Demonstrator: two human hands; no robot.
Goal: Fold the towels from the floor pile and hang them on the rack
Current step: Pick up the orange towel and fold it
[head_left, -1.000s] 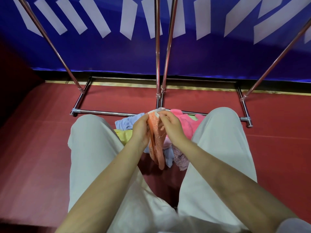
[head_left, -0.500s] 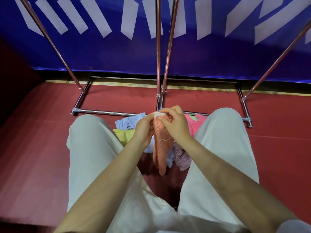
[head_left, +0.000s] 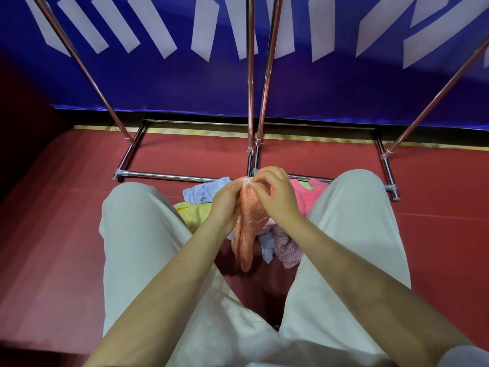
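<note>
Pinching limp orange knitted towel (head_left: 250, 221) at top corner, your left hand (head_left: 225, 205) and right hand (head_left: 277, 197); soft, light, drapes; slide fingers apart along top edge

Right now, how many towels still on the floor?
5 visible: blue, yellow, pink, pale blue, mauve. More may be hidden behind the held orange towel.
</note>
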